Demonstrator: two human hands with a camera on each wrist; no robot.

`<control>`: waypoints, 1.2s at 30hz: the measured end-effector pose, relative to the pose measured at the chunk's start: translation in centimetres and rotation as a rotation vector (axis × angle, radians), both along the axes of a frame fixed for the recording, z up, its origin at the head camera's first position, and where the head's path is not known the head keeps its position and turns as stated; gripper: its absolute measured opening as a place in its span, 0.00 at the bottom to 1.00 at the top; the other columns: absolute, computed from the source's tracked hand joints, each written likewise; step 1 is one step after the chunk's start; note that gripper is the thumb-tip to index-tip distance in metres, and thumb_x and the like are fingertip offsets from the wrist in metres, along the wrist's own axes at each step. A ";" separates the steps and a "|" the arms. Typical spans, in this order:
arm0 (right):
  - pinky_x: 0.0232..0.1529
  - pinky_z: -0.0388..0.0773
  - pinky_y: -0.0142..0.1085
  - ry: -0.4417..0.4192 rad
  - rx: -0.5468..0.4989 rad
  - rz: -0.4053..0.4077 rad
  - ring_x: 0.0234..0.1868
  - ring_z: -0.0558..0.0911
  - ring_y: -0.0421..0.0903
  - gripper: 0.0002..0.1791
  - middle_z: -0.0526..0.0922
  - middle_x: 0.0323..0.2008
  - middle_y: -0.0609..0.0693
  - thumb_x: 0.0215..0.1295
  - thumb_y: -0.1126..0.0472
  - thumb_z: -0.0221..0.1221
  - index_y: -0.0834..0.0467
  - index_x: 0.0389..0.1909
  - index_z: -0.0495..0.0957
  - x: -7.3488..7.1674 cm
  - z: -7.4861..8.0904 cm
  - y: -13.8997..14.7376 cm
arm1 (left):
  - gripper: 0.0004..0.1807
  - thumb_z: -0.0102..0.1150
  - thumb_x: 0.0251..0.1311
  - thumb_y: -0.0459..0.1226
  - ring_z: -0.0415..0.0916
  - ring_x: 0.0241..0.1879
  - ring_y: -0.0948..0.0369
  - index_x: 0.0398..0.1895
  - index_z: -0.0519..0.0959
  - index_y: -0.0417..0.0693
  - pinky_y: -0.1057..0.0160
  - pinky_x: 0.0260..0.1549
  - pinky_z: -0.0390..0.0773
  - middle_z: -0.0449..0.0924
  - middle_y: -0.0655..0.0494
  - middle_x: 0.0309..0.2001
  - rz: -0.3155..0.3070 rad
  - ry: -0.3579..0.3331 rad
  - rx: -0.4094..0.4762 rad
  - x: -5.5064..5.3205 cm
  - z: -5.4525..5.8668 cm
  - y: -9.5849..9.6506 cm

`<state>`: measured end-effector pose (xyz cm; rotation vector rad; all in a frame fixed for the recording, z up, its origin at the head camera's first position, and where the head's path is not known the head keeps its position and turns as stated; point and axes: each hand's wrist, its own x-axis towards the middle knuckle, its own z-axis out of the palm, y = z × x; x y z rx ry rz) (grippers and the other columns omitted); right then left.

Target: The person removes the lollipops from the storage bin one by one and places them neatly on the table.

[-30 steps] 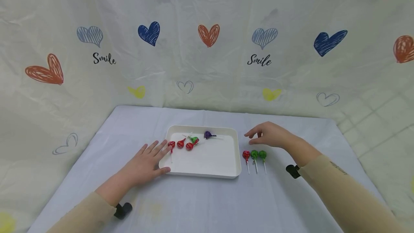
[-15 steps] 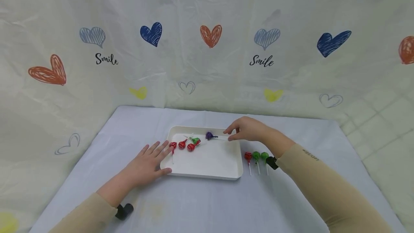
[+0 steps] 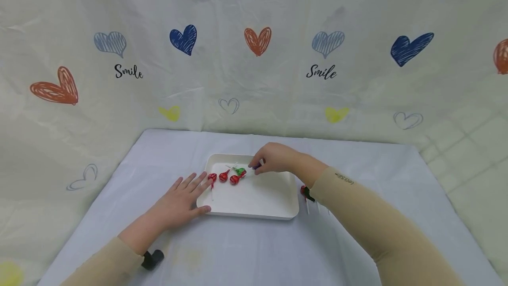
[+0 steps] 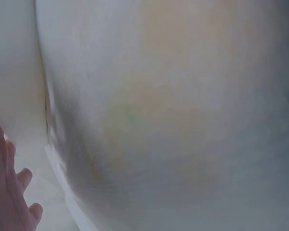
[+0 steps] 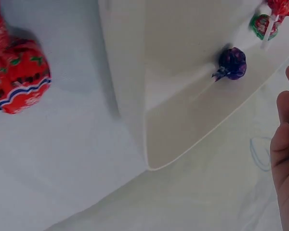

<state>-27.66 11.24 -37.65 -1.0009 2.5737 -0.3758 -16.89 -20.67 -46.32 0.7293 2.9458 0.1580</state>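
Observation:
My left hand [image 3: 178, 202] rests with spread fingers on the left edge of a white tray [image 3: 254, 200]; in the left wrist view part of the hand [image 4: 7, 192] shows at the lower left. Over the back of the tray my right hand [image 3: 278, 158] reaches down, thumb and fingers bent loosely around a purple lollipop [image 3: 257, 166]. The right wrist view shows that purple lollipop [image 5: 232, 63] lying in the tray, apart from the fingers [image 5: 284, 139]. Red lollipops [image 3: 223, 176] and a green one [image 3: 240, 171] lie at the tray's left, one red lollipop [image 3: 212, 177] beside my left fingertips.
Right of the tray, on the white tablecloth [image 3: 246, 250], lies a red lollipop [image 3: 304, 191]; sticks of others show there, their heads hidden by my right sleeve [image 3: 357, 206]. A backdrop sheet with printed hearts [image 3: 258, 41] hangs behind the table.
My right hand has moved left from beside the tray, across its right rim, to the purple lollipop. The right sleeve now covers the green lollipops on the table. The left hand has stayed put.

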 end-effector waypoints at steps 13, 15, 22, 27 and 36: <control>0.56 0.76 0.37 0.038 0.096 0.087 0.49 0.81 0.42 0.15 0.86 0.45 0.36 0.61 0.54 0.70 0.42 0.49 0.87 0.4 -0.9 -5.3 | 0.48 0.41 0.61 0.73 0.42 0.77 0.46 0.80 0.51 0.61 0.37 0.72 0.43 0.43 0.57 0.80 -0.015 0.016 0.017 0.0 -0.2 -0.3; 0.57 0.75 0.38 0.046 0.114 0.094 0.49 0.80 0.41 0.16 0.86 0.45 0.35 0.61 0.53 0.70 0.40 0.50 0.87 0.5 -1.0 -5.8 | 0.49 0.39 0.60 0.73 0.41 0.77 0.47 0.80 0.51 0.61 0.38 0.72 0.43 0.42 0.58 0.80 -0.013 0.014 0.021 -0.1 -0.2 -0.3; 0.59 0.73 0.39 0.091 0.167 0.138 0.47 0.77 0.39 0.16 0.85 0.45 0.33 0.62 0.52 0.68 0.37 0.51 0.86 0.2 -1.9 -6.5 | 0.49 0.37 0.60 0.74 0.41 0.78 0.47 0.80 0.50 0.62 0.38 0.72 0.42 0.42 0.59 0.80 -0.020 0.016 0.025 -0.2 -0.1 -0.3; 0.56 0.74 0.38 0.108 0.201 0.153 0.46 0.76 0.40 0.16 0.84 0.44 0.35 0.63 0.53 0.68 0.36 0.52 0.85 0.2 -2.6 -6.8 | 0.49 0.36 0.60 0.74 0.41 0.78 0.47 0.80 0.49 0.62 0.39 0.72 0.43 0.41 0.58 0.80 -0.019 0.010 0.009 -0.2 0.0 -0.2; 0.51 0.74 0.36 0.140 0.225 0.139 0.44 0.73 0.39 0.15 0.82 0.39 0.35 0.60 0.52 0.70 0.35 0.48 0.87 0.6 -3.1 -7.4 | 0.48 0.40 0.61 0.73 0.42 0.77 0.46 0.80 0.51 0.61 0.38 0.72 0.43 0.43 0.58 0.80 -0.016 0.011 0.015 0.0 0.2 -0.1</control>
